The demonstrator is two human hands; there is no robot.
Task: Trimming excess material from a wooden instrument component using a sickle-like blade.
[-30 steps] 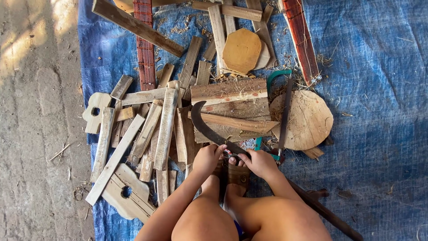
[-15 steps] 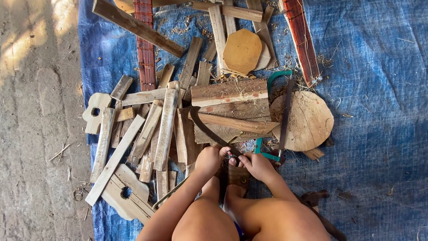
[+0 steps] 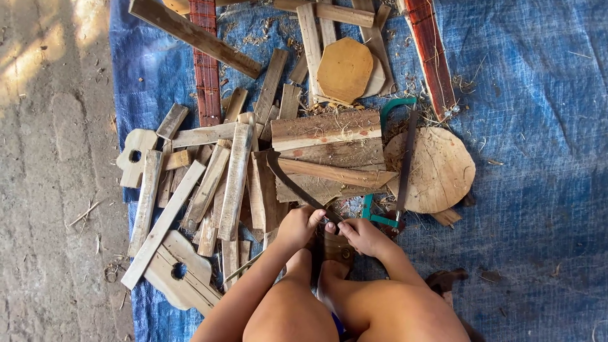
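**Gripping a curved blade with both hands over the wood pile**

Holding the blade (image 3: 297, 187) at its near end, both hands sit right together just past the knees. The blade's long axis runs up and to the left from the hands, dark and slightly curved, its tip lying over the planks (image 3: 329, 152) in the middle of the pile. Left hand (image 3: 297, 226) is wrapped shut around the handle end; right hand (image 3: 359, 235) is pinched on it just beside, touching the left. A small wood piece (image 3: 335, 248) sits under the hands by the feet. Just right of the hands lies a green-framed saw (image 3: 396, 158) across a round disc (image 3: 437, 170), all on the blue tarp (image 3: 538, 126).
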